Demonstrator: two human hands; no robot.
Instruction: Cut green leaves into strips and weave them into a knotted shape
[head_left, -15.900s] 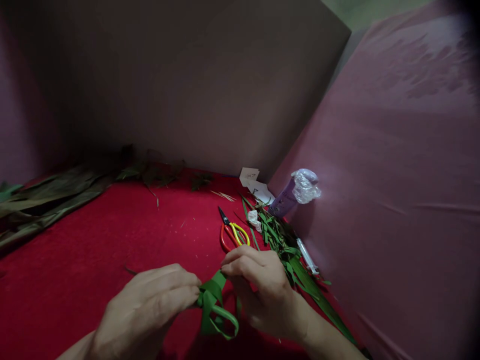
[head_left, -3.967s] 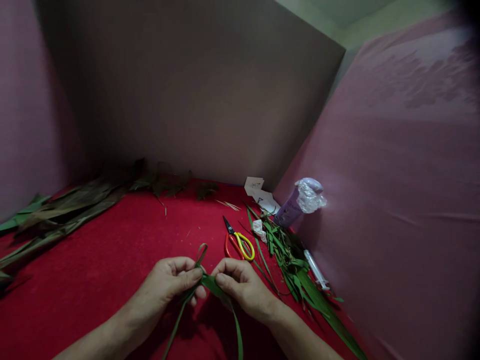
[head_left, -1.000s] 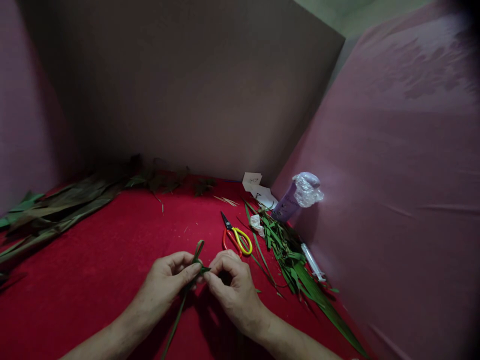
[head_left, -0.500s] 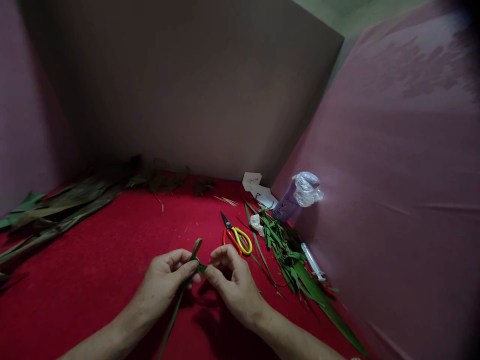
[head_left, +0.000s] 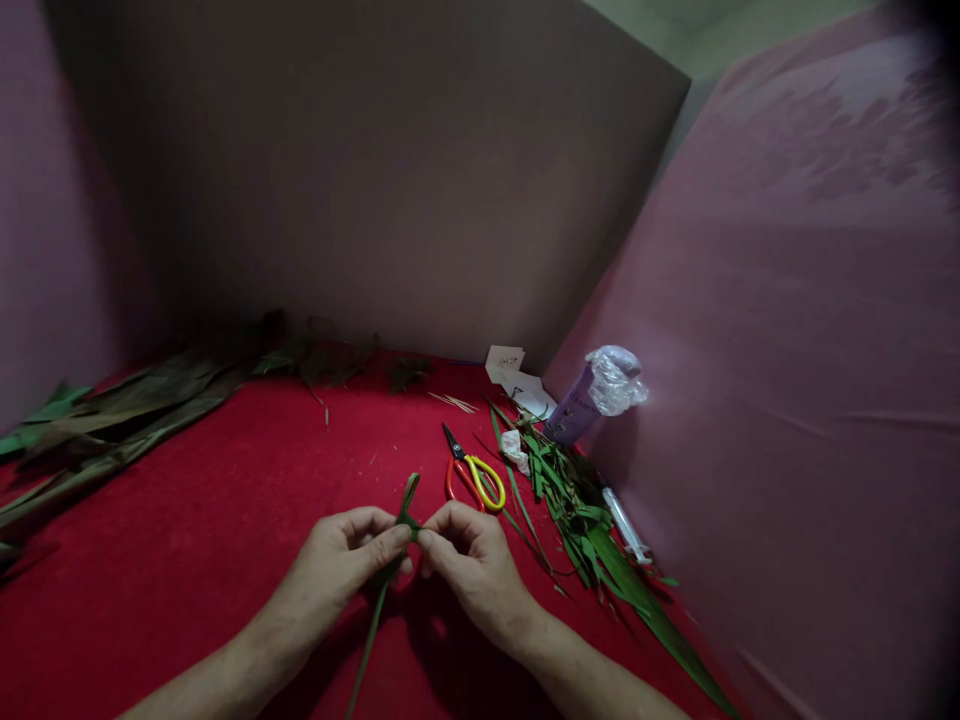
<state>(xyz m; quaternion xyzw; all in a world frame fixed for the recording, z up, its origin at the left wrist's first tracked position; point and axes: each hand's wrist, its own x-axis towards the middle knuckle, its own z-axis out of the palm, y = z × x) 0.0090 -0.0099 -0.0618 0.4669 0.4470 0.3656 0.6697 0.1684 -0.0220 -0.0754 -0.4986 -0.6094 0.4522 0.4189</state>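
Observation:
My left hand (head_left: 341,565) and my right hand (head_left: 469,565) meet over the red cloth (head_left: 210,520), each pinching the same narrow green leaf strip (head_left: 406,505). The strip's tip sticks up between my thumbs, and its long tail (head_left: 367,640) runs down towards me under my left hand. Both hands have their fingers curled and closed on the strip. Just beyond my right hand lie scissors (head_left: 469,475) with one red and one yellow handle.
A heap of cut green leaf strips (head_left: 585,510) lies to the right, with a white pen-like tube (head_left: 622,525) and a purple bottle (head_left: 592,395) wrapped in plastic. Paper scraps (head_left: 514,375) sit in the back corner. Dried brown leaves (head_left: 127,415) line the left. Pinkish walls enclose the space.
My hands have closed together on the strip, and its tip now stands a little higher and further right. The view has barely shifted.

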